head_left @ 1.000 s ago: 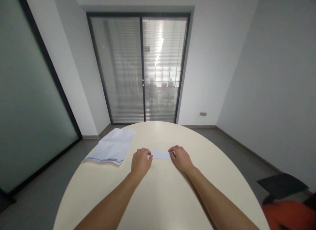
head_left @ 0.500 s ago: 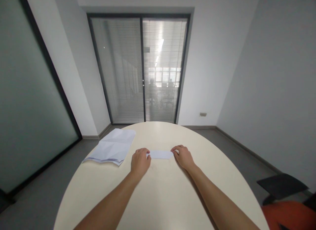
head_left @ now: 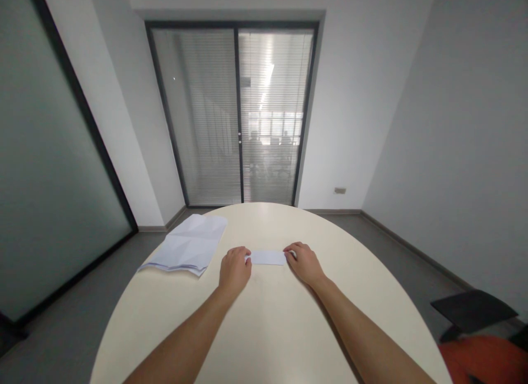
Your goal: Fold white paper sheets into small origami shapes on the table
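A small white strip of folded paper (head_left: 267,257) lies low over the tabletop, between my two hands. My left hand (head_left: 235,269) pinches its left end, with thumb and fingers closed on the edge. At the right end, my right hand (head_left: 304,262) has its thumb and fingertips closed on the paper's corner. The middle of the strip shows flat; its ends are partly covered by my fingers.
A stack of creased white sheets (head_left: 190,243) lies on the left of the round cream table (head_left: 264,323). A chair with a red seat (head_left: 482,356) and black armrest (head_left: 474,310) stands at the lower right. Behind the table is a glass door with blinds (head_left: 198,120).
My right hand has shifted very slightly to the left along the paper's end. My left hand and the stack of sheets look almost unchanged.
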`<move>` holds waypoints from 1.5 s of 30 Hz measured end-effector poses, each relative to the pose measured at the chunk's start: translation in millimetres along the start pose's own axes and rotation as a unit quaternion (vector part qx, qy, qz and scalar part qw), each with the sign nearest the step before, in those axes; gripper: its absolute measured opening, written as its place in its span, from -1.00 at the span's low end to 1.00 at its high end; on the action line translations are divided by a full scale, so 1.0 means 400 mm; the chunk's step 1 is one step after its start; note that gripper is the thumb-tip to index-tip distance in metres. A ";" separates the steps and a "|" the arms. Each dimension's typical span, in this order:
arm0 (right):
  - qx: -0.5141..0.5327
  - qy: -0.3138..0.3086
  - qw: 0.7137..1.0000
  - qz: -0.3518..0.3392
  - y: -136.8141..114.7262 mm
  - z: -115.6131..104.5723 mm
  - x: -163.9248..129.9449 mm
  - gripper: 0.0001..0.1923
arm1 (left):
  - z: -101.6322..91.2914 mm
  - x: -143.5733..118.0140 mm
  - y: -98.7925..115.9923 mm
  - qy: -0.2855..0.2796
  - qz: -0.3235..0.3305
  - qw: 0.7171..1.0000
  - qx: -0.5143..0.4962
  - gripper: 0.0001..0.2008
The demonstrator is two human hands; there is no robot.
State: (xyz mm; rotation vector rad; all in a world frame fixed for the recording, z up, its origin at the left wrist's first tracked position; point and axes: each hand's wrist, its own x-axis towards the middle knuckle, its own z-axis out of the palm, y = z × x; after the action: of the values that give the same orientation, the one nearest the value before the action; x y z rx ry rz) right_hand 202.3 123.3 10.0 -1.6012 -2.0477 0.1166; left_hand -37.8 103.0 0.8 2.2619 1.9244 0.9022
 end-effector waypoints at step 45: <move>0.171 0.065 0.981 0.072 0.027 0.011 0.010 -0.68 | 0.010 0.004 -0.009 0.008 -0.019 1.000 -0.017 -0.80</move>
State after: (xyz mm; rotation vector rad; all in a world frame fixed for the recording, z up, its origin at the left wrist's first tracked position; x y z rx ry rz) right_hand 209.1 131.1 3.4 -1.4951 -1.7035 0.3832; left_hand -39.1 106.6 -3.4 2.1997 1.9355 0.9446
